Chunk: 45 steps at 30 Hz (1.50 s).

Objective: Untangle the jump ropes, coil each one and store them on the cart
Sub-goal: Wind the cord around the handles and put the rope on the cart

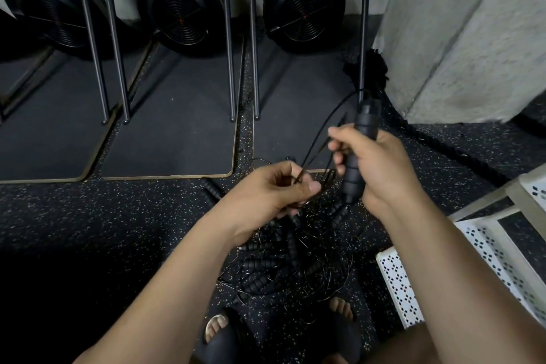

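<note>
My right hand grips a black ribbed jump-rope handle held nearly upright, its thin black cord looping out from the top and down to my left hand. My left hand pinches that cord between thumb and fingers, with a few loops gathered in its palm. Below both hands a tangled pile of jump ropes with several black ribbed handles lies on the speckled floor. The white perforated cart stands at the lower right, close to my right forearm.
Three black fan-wheel machines stand along the far wall on dark mats, with thin metal legs coming down in front. A concrete pillar rises at the right, a thick black rope at its base. My sandalled feet are beside the pile.
</note>
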Motion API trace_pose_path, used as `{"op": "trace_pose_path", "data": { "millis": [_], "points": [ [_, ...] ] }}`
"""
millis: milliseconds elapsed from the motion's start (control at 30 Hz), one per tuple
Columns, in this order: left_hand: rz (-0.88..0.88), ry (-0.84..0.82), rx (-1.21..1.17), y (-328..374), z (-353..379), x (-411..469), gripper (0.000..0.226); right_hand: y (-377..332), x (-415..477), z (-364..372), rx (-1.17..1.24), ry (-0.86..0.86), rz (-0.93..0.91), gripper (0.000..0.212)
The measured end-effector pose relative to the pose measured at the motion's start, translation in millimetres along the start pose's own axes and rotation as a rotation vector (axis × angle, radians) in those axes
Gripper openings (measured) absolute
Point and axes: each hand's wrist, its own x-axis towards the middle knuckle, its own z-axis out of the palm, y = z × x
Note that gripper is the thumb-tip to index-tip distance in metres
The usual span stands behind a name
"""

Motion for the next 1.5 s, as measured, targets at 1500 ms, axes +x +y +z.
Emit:
{"op": "trace_pose_path", "data": {
  "millis": [1500],
  "points": [
    [-0.059, 0.003, -0.117, 10.7, 0.1, -1.5, 0.021, -8.4, -14.2, 4.7, 0.029, -0.244, 0.056, 0.010]
  ]
}}
